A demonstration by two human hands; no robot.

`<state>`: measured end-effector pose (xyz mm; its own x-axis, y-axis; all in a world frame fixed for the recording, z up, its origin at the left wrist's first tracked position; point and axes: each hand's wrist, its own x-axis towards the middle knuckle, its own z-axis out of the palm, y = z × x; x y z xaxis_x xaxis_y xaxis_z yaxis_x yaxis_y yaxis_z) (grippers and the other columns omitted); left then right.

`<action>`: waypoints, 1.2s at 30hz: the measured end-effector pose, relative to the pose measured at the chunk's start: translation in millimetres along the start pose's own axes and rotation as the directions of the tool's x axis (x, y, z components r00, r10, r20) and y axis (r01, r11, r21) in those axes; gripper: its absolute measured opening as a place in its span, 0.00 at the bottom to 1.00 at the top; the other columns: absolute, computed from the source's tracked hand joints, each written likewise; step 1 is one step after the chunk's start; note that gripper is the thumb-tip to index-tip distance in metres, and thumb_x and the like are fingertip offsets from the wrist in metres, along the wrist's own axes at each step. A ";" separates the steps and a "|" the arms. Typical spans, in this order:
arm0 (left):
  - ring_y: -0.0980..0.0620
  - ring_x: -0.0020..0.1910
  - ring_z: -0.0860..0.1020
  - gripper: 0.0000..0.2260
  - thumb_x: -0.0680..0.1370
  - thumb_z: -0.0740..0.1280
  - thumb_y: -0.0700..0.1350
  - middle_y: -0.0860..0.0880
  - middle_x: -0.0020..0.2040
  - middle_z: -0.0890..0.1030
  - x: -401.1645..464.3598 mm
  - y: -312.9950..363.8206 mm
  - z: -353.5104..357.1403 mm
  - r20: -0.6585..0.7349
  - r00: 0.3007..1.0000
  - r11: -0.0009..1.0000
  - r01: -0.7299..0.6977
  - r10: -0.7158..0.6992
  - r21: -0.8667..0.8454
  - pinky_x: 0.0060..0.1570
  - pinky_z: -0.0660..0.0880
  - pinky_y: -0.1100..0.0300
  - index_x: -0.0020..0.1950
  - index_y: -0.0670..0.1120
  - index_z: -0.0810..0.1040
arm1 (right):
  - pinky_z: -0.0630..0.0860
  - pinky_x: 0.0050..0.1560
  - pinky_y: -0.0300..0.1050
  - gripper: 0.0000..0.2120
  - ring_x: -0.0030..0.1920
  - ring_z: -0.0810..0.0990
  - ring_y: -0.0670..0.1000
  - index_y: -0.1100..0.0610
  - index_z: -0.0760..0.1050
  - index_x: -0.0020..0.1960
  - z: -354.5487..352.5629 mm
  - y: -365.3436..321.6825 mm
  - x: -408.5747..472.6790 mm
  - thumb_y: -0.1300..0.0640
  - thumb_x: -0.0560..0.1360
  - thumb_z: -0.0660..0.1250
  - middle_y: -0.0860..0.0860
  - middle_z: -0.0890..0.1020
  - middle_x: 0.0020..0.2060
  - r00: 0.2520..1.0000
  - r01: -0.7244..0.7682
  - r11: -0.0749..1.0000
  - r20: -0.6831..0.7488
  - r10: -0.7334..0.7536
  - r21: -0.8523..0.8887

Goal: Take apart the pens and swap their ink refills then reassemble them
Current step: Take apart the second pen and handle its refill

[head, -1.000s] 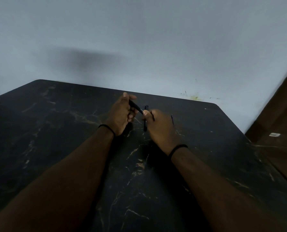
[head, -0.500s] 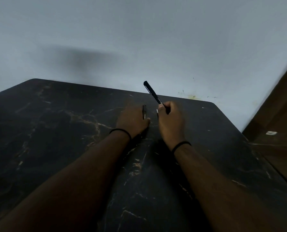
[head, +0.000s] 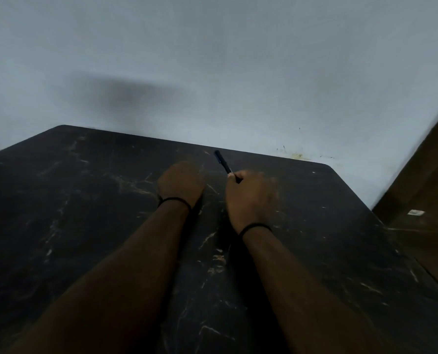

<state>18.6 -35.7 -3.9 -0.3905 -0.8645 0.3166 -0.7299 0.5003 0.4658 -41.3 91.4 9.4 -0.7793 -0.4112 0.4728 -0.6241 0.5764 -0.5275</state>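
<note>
1. Pale grey-blue wall (head: 212,60) across the back, a soft dark shadow smudged on it at the left, a few yellowish specks low on the right.
2. Below it, dark marble-look counter (head: 72,213) with pale veins running over it, rounded corners at the far edge.
3. Brown wooden panel (head: 432,180) at the right edge, a small white tag on it.
4. Both forearms reaching in from the bottom, a thin black band on each wrist.
5. Left hand (head: 181,182) knuckles-up over the counter, fingers curled under and hidden behind the back of the hand; cannot tell whether anything sits inside that fist.
6. Right hand (head: 251,198) just beside it, apart, a strip of bare counter between the two.
7. Right fingers (head: 234,176) closed round the lower end of a black pen (head: 221,162), pinched at the top of the fist.
8. Pen sticking out up and to the left, tilted, its far end over the counter near the back edge; a short pale bit just visible where it meets the fingers.
9. Everything slightly blurred, finer detail on the pen too soft to read.
</note>
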 end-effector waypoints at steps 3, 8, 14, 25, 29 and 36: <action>0.41 0.55 0.80 0.14 0.78 0.63 0.52 0.43 0.55 0.82 -1.8 0.4 0.6 -0.018 1.000 1.000 -0.014 0.013 -0.017 0.50 0.75 0.52 0.54 0.43 0.80 | 0.75 0.57 0.50 0.18 0.53 0.79 0.58 0.53 0.83 0.51 7.3 -7.4 -2.9 0.45 0.79 0.59 0.53 0.84 0.47 0.999 -0.023 0.983 0.028 0.029 -0.181; 0.41 0.55 0.80 0.14 0.76 0.64 0.54 0.42 0.55 0.82 1.5 -1.4 2.7 -0.015 1.000 0.997 0.019 -0.020 -0.069 0.48 0.72 0.55 0.52 0.45 0.80 | 0.75 0.58 0.51 0.14 0.55 0.79 0.58 0.55 0.82 0.52 18.6 -13.5 -1.5 0.47 0.77 0.63 0.54 0.83 0.51 0.990 -0.074 0.968 0.099 0.101 -0.240; 0.41 0.53 0.80 0.11 0.76 0.64 0.52 0.42 0.52 0.82 0.1 -1.3 2.4 -0.013 1.000 0.995 -0.005 0.003 -0.098 0.44 0.68 0.57 0.46 0.45 0.79 | 0.72 0.58 0.52 0.14 0.58 0.78 0.59 0.55 0.80 0.55 27.4 -19.9 -4.0 0.48 0.76 0.66 0.55 0.82 0.54 0.988 -0.074 0.977 0.115 0.099 -0.201; 0.42 0.49 0.80 0.13 0.77 0.64 0.55 0.44 0.49 0.82 -2.6 -1.2 -0.6 -0.022 1.000 0.994 -0.010 0.008 -0.106 0.42 0.68 0.57 0.39 0.48 0.73 | 0.73 0.58 0.52 0.18 0.59 0.77 0.60 0.58 0.78 0.57 26.0 -21.6 -4.1 0.46 0.75 0.65 0.56 0.81 0.56 0.985 -0.068 0.983 0.148 0.094 -0.172; 0.43 0.50 0.80 0.13 0.78 0.63 0.57 0.44 0.50 0.82 -1.7 -2.2 0.3 -0.023 1.000 0.996 -0.014 0.012 -0.093 0.42 0.69 0.57 0.41 0.48 0.73 | 0.73 0.57 0.51 0.16 0.58 0.78 0.59 0.57 0.79 0.56 24.8 -21.4 -4.6 0.47 0.75 0.66 0.56 0.82 0.55 0.985 -0.063 0.983 0.148 0.089 -0.170; 0.43 0.50 0.80 0.14 0.76 0.64 0.58 0.44 0.50 0.82 0.1 -1.7 1.9 -0.022 1.000 0.996 0.002 -0.004 -0.088 0.42 0.67 0.57 0.41 0.48 0.73 | 0.75 0.57 0.51 0.18 0.57 0.78 0.59 0.56 0.80 0.54 23.1 -20.5 -5.8 0.42 0.75 0.65 0.56 0.82 0.53 0.989 -0.077 0.993 0.121 0.088 -0.090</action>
<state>18.8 -36.8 -6.2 -0.3749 -0.8652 0.3329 -0.6783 0.5008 0.5377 -25.3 65.7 1.1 -0.8321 -0.4415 0.3356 -0.5546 0.6674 -0.4970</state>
